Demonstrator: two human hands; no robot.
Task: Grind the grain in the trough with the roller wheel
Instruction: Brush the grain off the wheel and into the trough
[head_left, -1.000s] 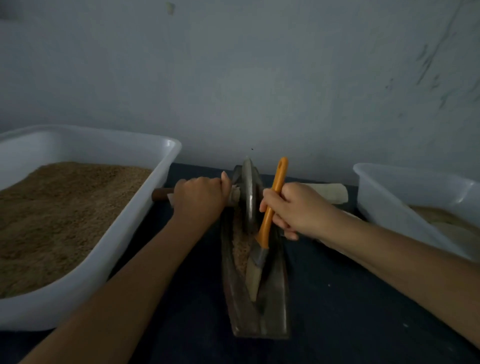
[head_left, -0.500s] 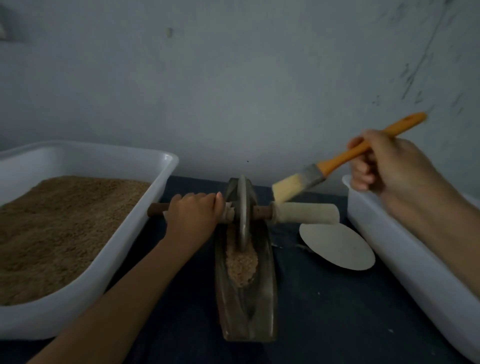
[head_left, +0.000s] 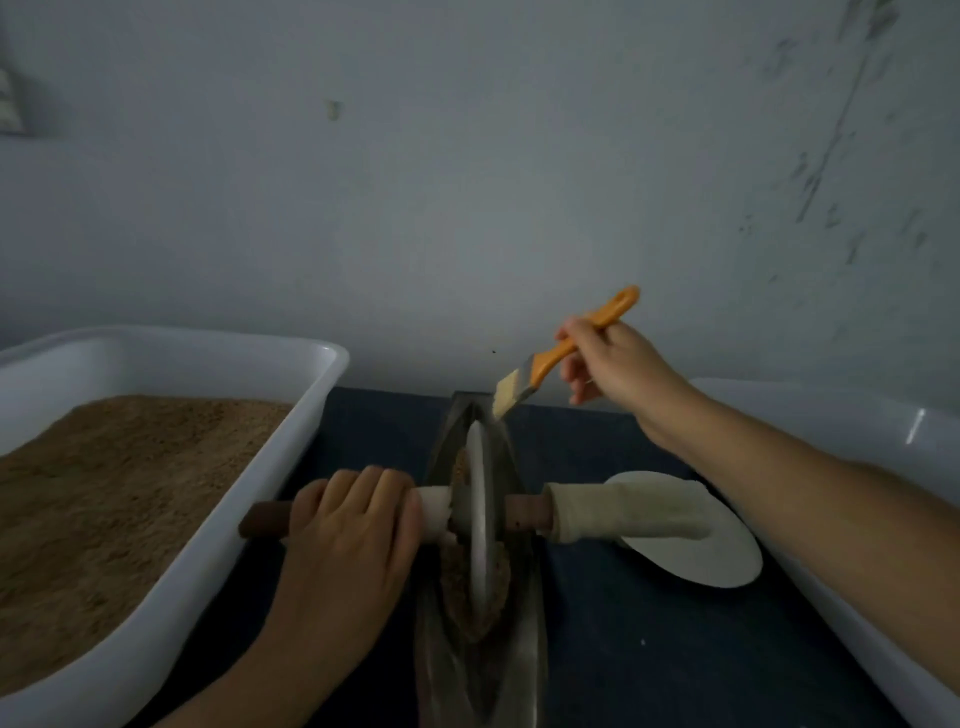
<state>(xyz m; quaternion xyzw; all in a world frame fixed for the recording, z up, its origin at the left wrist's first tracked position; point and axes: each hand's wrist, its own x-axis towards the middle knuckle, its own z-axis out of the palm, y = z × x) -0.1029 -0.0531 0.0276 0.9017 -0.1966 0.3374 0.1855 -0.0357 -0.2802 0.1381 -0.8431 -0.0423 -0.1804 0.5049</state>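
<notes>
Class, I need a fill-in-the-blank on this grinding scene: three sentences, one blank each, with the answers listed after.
1. The left hand grips the axle of the roller ____.
2. The right hand holds a brush with an ____ handle.
3. The roller stands in the trough, on the ____ heaped there.

Missing words: wheel; orange; grain

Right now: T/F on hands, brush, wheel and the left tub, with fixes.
1. The left hand grips the roller wheel's axle. True.
2. The right hand holds a metal spoon. False: it holds an orange-handled brush.
3. The wheel lies on the table beside the trough. False: it stands in the trough, on the grain.
4. The left tub holds brown meal. True.
5. The brush bristles are near the trough's far end. True.
</notes>
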